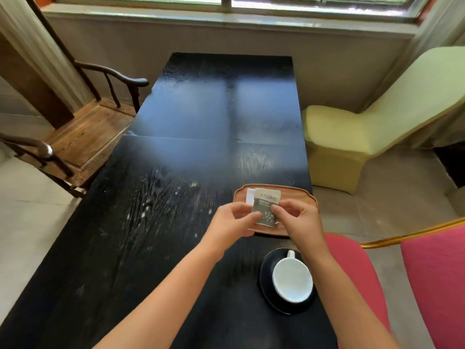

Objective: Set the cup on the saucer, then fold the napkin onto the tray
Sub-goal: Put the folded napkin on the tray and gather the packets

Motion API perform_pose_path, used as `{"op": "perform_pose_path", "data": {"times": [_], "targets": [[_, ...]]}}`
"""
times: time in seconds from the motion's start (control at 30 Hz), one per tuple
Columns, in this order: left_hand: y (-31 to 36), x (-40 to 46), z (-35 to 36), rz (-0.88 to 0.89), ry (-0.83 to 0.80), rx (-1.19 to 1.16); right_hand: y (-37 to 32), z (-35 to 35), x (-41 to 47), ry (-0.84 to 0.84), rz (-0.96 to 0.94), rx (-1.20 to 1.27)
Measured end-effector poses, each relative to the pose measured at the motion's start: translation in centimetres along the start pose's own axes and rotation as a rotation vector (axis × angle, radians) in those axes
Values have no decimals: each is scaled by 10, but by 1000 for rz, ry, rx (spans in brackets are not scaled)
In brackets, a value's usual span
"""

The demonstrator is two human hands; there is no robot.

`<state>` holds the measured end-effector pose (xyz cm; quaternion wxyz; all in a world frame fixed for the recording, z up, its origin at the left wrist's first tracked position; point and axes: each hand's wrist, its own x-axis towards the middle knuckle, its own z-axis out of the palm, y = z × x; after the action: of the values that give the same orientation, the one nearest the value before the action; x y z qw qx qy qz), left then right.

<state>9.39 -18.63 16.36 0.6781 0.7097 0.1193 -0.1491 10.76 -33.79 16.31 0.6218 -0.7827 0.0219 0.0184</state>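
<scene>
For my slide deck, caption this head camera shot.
Both hands, left and right, hold a grey printed packet above the brown wooden tray; white cup on black saucer.

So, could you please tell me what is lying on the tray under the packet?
A white napkin shows at the wooden tray's far-left corner; the packet, pinched by both hands, covers most of it.

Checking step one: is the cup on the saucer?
Yes. The white cup stands upright on the dark saucer, its rim visible around it.

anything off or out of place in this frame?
Mostly tidy: cup sits upright on the saucer. Oddity: both hands hold a printed packet over the tray, while something white lies untouched behind it.
</scene>
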Motion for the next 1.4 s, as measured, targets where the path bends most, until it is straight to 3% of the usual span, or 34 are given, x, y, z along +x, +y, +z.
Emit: {"op": "perform_pose_path", "data": {"times": [0.17, 0.4, 0.5, 0.63, 0.87, 1.17, 1.4], "targets": [[-19, 32, 50, -19, 62, -133, 35, -28, 26, 77, 104, 16], [-56, 100, 106, -66, 84, 44, 102, -65, 82, 71, 319, -4], [-69, 110, 118, 12, 78, 327, 125, -83, 107, 62, 368, -11], [-86, 101, 127, 321, -26, 771, 156, -91, 129, 46, 410, -106], [-112, 124, 150, 271, -275, 1283, 192, -73, 144, -4, 463, -309], [-122, 135, 167, 133, -285, 1332, 195, -71, 141, 91, 379, -717], [-126, 136, 166, 169, -255, 1380, 203, -71, 142, 108, 324, -683]]}}
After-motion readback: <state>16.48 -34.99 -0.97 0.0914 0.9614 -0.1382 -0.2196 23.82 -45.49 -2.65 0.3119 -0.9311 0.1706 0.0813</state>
